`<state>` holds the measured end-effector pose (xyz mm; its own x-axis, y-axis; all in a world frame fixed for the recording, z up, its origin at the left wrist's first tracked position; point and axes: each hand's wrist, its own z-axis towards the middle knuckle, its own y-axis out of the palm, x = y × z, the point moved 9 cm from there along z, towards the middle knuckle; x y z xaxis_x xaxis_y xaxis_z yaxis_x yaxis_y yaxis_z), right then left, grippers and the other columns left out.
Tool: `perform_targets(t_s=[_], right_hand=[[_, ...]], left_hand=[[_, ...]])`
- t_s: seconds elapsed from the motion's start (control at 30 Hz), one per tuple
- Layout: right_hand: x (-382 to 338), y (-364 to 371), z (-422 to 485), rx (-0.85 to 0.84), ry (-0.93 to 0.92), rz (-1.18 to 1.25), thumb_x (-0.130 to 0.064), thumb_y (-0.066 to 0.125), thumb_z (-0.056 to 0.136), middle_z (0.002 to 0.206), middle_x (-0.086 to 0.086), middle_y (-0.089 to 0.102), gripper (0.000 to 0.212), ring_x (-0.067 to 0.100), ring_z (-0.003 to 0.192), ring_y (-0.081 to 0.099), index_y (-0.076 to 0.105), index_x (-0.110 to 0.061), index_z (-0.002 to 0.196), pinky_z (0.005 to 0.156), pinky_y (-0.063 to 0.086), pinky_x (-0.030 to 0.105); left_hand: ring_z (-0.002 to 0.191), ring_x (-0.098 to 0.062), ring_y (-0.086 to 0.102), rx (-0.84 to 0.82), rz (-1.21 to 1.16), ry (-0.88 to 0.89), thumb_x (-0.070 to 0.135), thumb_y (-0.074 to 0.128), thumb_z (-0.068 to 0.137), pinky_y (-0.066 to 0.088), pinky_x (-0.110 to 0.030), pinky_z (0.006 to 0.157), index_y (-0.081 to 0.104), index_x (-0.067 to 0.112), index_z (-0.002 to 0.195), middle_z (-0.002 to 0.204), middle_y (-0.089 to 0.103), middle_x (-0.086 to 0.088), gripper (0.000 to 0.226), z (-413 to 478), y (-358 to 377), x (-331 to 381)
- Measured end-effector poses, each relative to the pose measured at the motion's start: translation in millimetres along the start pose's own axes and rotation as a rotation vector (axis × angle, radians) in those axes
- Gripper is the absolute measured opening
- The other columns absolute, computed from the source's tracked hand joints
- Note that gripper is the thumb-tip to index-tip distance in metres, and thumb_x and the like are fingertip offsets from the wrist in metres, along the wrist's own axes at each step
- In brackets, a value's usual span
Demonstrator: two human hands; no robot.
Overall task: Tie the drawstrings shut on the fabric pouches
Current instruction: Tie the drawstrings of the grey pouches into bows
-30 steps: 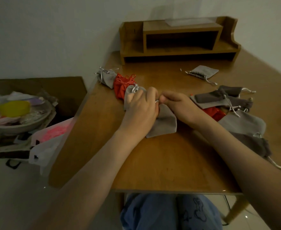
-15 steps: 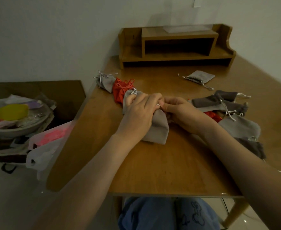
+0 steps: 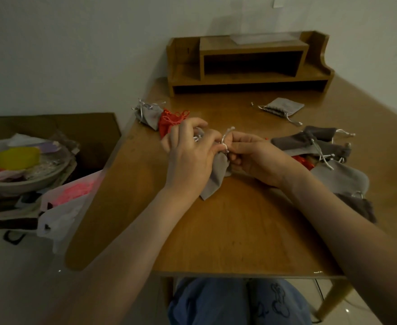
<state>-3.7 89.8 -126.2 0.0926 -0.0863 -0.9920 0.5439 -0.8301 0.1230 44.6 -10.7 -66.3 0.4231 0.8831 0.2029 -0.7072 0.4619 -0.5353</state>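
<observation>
Held pouch (image 3: 216, 177) light grey, drawstring (image 3: 225, 138) silver-white; red pouch (image 3: 169, 120) with red cord, far pouch (image 3: 284, 106) pale grey, right pile (image 3: 321, 146) dark grey plus red; bench (image 3: 228, 231) warm brown wood; trousers (image 3: 239, 303) blue with dark doodle print

Wooden desk (image 3: 228, 231). Far edge: wooden shelf unit (image 3: 251, 64) by wall. Just in front, twd right: light grey pouch (image 3: 284, 107), flat. Left edge: small grey pouch (image 3: 148, 114) touching red pouch (image 3: 167, 121). Right edge: pouch pile (image 3: 328, 160), grey, overlapping, w/ red underneath. Centre: centre pouch (image 3: 216, 177), lower end on desk.
</observation>
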Motion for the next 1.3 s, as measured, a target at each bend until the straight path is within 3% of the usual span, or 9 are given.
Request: perform_targets(t_s=[0.37,0.47,0.57,0.63,0.77,0.87,1.07,1.17,1.3], right_hand=[[-4.5,-26.4,-0.5,0.281,-0.039,-0.141,-0.009,0.044,0.098,0.072,0.000,0.046,0.017,0.009,0.061,0.040,0.053,-0.015,0.084,0.053,0.031,0.021],[-3.1,-28.8,-1.0,0.341,-0.046,-0.203,-0.014,0.045,0.099,0.072,-0.001,0.045,0.017,0.011,0.062,0.038,0.053,-0.017,0.084,0.054,0.031,0.022],[-4.5,-28.6,-2.2,0.357,-0.060,-0.219,-0.016,0.045,0.099,0.074,-0.001,0.046,0.015,0.011,0.062,0.039,0.053,-0.016,0.087,0.056,0.033,0.022],[-6.0,-30.2,-3.0,0.366,-0.064,-0.264,-0.019,0.045,0.099,0.077,-0.002,0.050,0.014,0.012,0.064,0.042,0.055,-0.017,0.089,0.059,0.036,0.023],[-19.9,-31.6,-3.8,0.457,-0.181,-0.637,-0.024,0.048,0.099,0.079,-0.005,0.056,0.014,0.005,0.067,0.049,0.059,-0.017,0.094,0.062,0.040,0.016],[-30.5,-31.3,-7.1,0.521,-0.225,-1.036,-0.023,0.047,0.099,0.089,-0.004,0.054,0.016,0.010,0.083,0.052,0.058,-0.013,0.105,0.065,0.039,0.018],[-20.2,-56.4,-19.3,0.575,0.114,-1.382,-0.022,0.055,0.086,0.123,0.009,0.044,0.039,0.027,0.116,0.040,0.043,-0.011,0.122,0.098,0.036,0.038],[-23.8,-56.4,-22.1,0.604,0.141,-1.444,-0.025,0.057,0.085,0.128,0.010,0.038,0.047,0.029,0.120,0.034,0.039,-0.012,0.127,0.101,0.030,0.042],[-27.6,-64.8,-29.3,0.706,0.203,-1.525,-0.028,0.055,0.087,0.133,0.013,0.035,0.050,0.033,0.126,0.031,0.037,-0.011,0.130,0.103,0.028,0.046]], left_hand=[[0.106,-0.021,0.040,-0.085,0.039,0.038,0.016,0.056,0.085,0.016,-0.030,0.083,0.063,0.016,0.082,0.114,0.058,-0.007,0.007,-0.7,6.1,-3.6],[0.114,-0.027,0.048,-0.196,-0.162,-0.072,0.009,0.053,0.087,0.033,-0.041,0.095,0.054,0.014,0.080,0.122,0.056,-0.011,0.009,-1.2,18.0,-10.9],[0.096,-0.024,0.057,-0.309,-0.422,-0.137,0.012,0.043,0.092,0.047,-0.037,0.081,0.046,0.014,0.081,0.104,0.062,-0.014,0.012,-2.8,26.6,-8.6],[0.076,-0.016,0.052,-0.272,-0.450,-0.129,0.012,0.044,0.091,0.040,-0.026,0.067,0.049,0.009,0.079,0.084,0.058,-0.011,0.014,-1.3,24.3,-9.9],[0.066,-0.006,0.036,-0.225,-0.338,-0.146,0.007,0.046,0.094,0.031,-0.015,0.062,0.039,0.015,0.078,0.077,0.037,0.010,0.019,-1.8,23.2,-16.2],[0.067,-0.011,0.038,-0.188,-0.136,-0.097,0.008,0.048,0.092,0.032,-0.018,0.064,0.035,0.016,0.078,0.080,0.038,0.003,0.020,-4.8,18.7,-17.5],[0.084,-0.028,0.052,-0.080,0.152,-0.162,0.006,0.057,0.080,0.040,-0.034,0.071,0.053,0.002,0.091,0.094,0.053,-0.016,0.012,-7.5,5.6,-23.2],[0.085,-0.023,0.050,-0.067,-0.095,0.065,0.006,0.053,0.083,0.041,-0.036,0.076,0.054,0.005,0.089,0.091,0.053,-0.011,0.006,-2.9,-0.8,6.2],[0.096,-0.015,0.054,-0.445,-0.181,0.354,0.022,0.052,0.084,0.027,-0.031,0.092,0.063,0.014,0.101,0.099,0.061,0.001,0.022,-21.0,28.0,38.8]])
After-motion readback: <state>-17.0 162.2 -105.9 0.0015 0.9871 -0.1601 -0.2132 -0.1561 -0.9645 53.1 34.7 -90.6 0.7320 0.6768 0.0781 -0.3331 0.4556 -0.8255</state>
